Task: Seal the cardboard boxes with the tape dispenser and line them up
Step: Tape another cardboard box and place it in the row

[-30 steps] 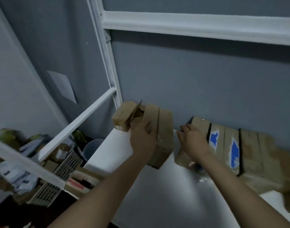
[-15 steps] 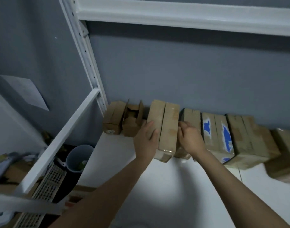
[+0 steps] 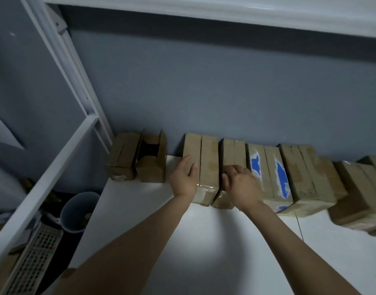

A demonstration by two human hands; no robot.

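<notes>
Your left hand (image 3: 183, 179) lies flat, fingers straight, on top of the taped box (image 3: 208, 162), a plain brown corrugated carton with glossy clear tape across its near end. Your right hand (image 3: 241, 186) curls its fingers over the left top edge of the narrow box (image 3: 232, 153) just beside it, fingertips dipping into the gap between the two. Both stand in the row of cardboard boxes (image 3: 300, 173) along the matte grey wall (image 3: 204, 92), at the back of the smooth white table (image 3: 204, 241). You have at least eight cartons there; the right end blurs. One, the open box (image 3: 151, 165), has its flaps up. Another, the blue-patched box (image 3: 268, 173), shows two torn blue patches. One round grey bucket (image 3: 80, 211) sits below the table's left edge.
</notes>
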